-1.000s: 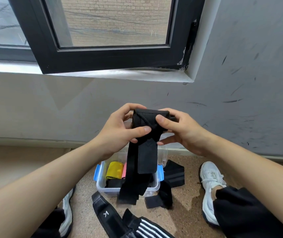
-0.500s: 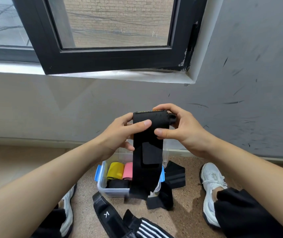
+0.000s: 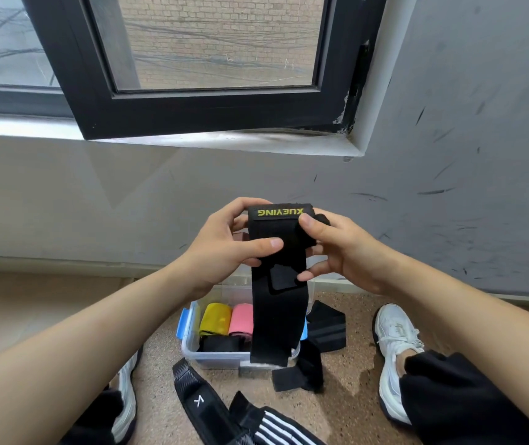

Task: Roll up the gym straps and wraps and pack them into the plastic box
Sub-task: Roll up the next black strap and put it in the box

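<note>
The black wrap is held up mid-frame. Its top end, which looks partly rolled, is pinched by the curled fingers and thumbs of the left hand and right hand, and the tail is left dangling over the box at lower centre. It looks light, soft and floppy, so it's probably best gripped at the roll's edges with tension kept on, or the roll could loosen. Already packed in the box: a yellow roll, a pink roll and a black roll. More straps are left on the floor nearby.

speckled floor, plastic box, loose black straps
</note>
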`<act>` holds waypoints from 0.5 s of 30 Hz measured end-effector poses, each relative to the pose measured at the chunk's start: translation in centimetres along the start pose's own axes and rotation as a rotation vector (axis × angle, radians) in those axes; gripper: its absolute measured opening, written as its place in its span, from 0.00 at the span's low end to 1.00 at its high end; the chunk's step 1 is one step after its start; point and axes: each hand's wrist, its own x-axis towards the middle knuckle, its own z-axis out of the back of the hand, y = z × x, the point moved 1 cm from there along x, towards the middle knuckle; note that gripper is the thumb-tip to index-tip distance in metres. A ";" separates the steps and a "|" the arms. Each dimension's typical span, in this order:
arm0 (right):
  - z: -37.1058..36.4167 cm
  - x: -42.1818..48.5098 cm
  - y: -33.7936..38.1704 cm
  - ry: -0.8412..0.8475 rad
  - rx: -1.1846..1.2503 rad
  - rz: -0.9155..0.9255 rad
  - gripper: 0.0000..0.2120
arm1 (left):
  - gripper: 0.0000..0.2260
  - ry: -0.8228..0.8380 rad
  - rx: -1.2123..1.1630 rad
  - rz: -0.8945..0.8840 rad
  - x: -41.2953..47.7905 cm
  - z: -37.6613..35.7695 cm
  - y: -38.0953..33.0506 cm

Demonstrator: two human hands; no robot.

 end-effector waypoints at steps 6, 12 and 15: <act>0.1 -0.1 0.2 -0.008 0.037 0.026 0.22 | 0.25 0.047 0.004 -0.044 -0.1 -0.2 0.2; 0.2 0.2 0.4 -0.064 0.091 0.096 0.23 | 0.26 0.080 0.059 0.089 0.1 0.1 0.2; 0.3 0.2 0.1 -0.097 0.068 0.131 0.22 | 0.26 0.115 0.077 0.173 0.0 0.1 0.3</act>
